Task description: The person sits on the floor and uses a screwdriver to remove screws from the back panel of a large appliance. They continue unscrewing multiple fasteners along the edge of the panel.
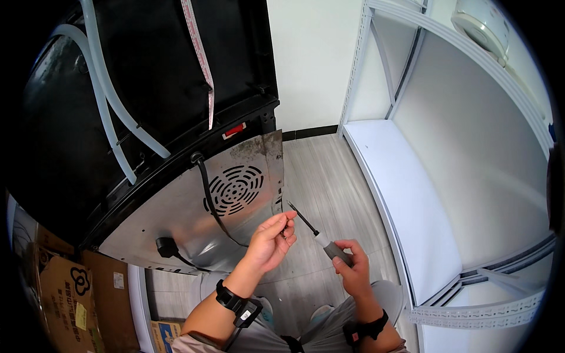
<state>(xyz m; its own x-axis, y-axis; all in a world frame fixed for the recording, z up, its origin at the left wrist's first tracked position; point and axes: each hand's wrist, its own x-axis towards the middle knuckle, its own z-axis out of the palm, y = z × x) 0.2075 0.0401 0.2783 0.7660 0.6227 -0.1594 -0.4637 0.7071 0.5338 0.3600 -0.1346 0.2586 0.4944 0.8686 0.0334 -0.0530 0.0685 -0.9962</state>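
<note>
My left hand (273, 238) has its thumb and fingers pinched on something small and dark, too small to make out, close beside the screwdriver's tip. My right hand (350, 265) grips the grey handle of a screwdriver (306, 220), whose thin black shaft points up and left toward my left fingers. Both hands are in front of a metal back panel (153, 209) with a round vent (234, 190), on a black appliance (147, 65). A black cord (207, 194) runs down the panel, and a black plug (166, 248) lies against its lower part.
Two clear hoses (106, 88) and a pink-printed strip (197, 41) run along the appliance. Cardboard boxes (65, 300) stand at lower left. White metal shelving (400, 194) lines the right, with a pale round container (477, 26) on top. Grey plank floor (318, 170) lies between.
</note>
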